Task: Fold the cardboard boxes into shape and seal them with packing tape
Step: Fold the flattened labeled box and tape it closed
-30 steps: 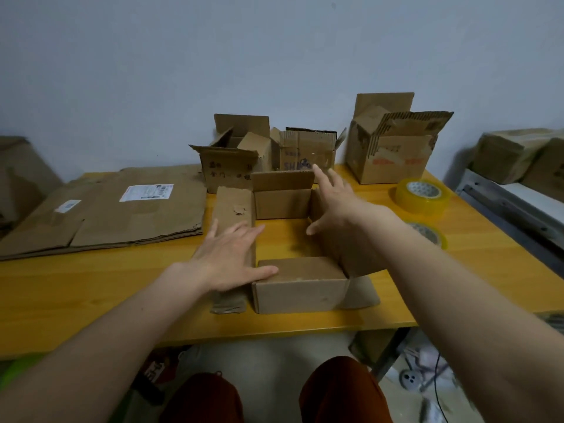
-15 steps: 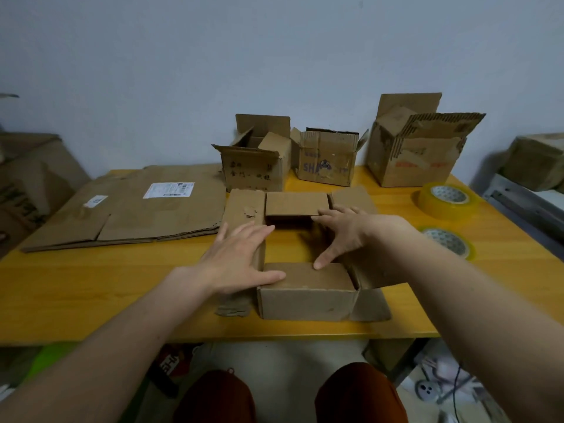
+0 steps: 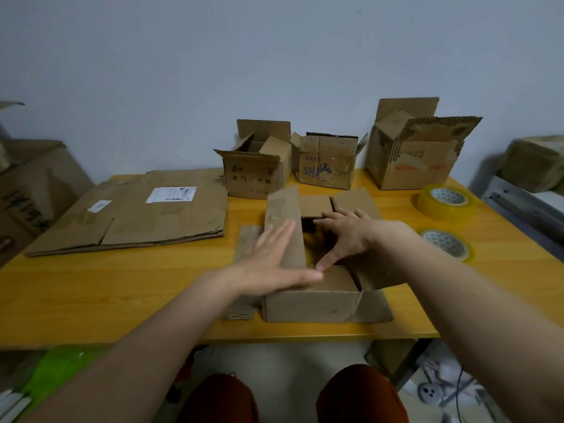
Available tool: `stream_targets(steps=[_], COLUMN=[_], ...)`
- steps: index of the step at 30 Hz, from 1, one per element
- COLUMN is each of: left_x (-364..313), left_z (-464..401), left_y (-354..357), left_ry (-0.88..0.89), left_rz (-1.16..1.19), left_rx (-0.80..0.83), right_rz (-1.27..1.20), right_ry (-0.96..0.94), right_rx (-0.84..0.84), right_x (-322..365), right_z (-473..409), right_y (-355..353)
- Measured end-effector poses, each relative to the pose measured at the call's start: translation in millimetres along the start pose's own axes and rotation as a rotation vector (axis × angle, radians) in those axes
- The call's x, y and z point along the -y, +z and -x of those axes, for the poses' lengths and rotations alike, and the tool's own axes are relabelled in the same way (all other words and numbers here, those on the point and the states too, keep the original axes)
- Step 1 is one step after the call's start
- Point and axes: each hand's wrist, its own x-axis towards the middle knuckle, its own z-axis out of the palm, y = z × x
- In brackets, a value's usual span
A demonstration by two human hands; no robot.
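A small brown cardboard box (image 3: pixel 311 302) stands at the table's front edge with its top open. My left hand (image 3: pixel 271 264) lies flat with straight fingers against the box's long left flap (image 3: pixel 285 221), which is raised and tilted inward. My right hand (image 3: pixel 348 236) spreads over the box's right flap, fingers straight and thumb stretched toward the near flap. The far flap (image 3: pixel 314 206) lies partly folded in. Two rolls of clear packing tape sit to the right: one upright-thick roll (image 3: pixel 445 201) and a flatter one (image 3: pixel 447 242).
A stack of flattened cardboard (image 3: pixel 131 218) covers the table's left half. Three opened boxes (image 3: pixel 259 169) (image 3: pixel 328 161) (image 3: pixel 418 148) stand along the back. More boxes sit off the table at far left (image 3: pixel 33 184) and far right (image 3: pixel 534 163).
The left flap has swung up from lying flat on the table as my left hand pushes it inward. My right hand has slid onto the right flap, pressing it down.
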Motion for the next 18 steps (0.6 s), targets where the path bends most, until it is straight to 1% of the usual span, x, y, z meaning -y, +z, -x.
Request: stream_targets(steps=[2,3,6,8,10,11,12,14,15,16,18], left_x=[5,7,16,18,17,16,14,5,-2,-10,-27], left_z=[-8,-10,-16,-17,-18,-19,-19,-19,-19,-19,-19], left_y=[16,22,29,31,32,32,33,36,39,43,51], left_ry=[-0.012,-0.010,-0.003,-0.002,-0.014,-0.026,-0.040,-0.084,-0.113,-0.141,-0.178], left_rz=[-0.281,-0.341,-0.345,-0.360,-0.367,-0.364,-0.362,-0.362,-0.362,-0.364,-0.377], left_rx=[0.004,-0.024,-0.064,-0.074,-0.088,-0.094,-0.100,-0.124,-0.142,-0.161,-0.198], right_rz=[0.008,0.006,-0.035,-0.189,-0.466,-0.572,-0.677,-0.891,-0.927,-0.876,-0.651], right_ry=[0.011,0.014,0.061,0.161,0.271,0.283,0.245,0.085,0.034,0.015,0.028], right_rx=[-0.040,-0.064,-0.178,-0.328,-0.504,-0.529,-0.493,-0.337,-0.272,-0.244,-0.272], right_x=[-1,-1,-7,-17,-28,-31,-31,-18,-8,1,13], right_z=[6,10,25,39,54,60,65,71,71,68,58], right_y=[-1,-1,-6,-15,-20,-20,-18,-7,2,13,30])
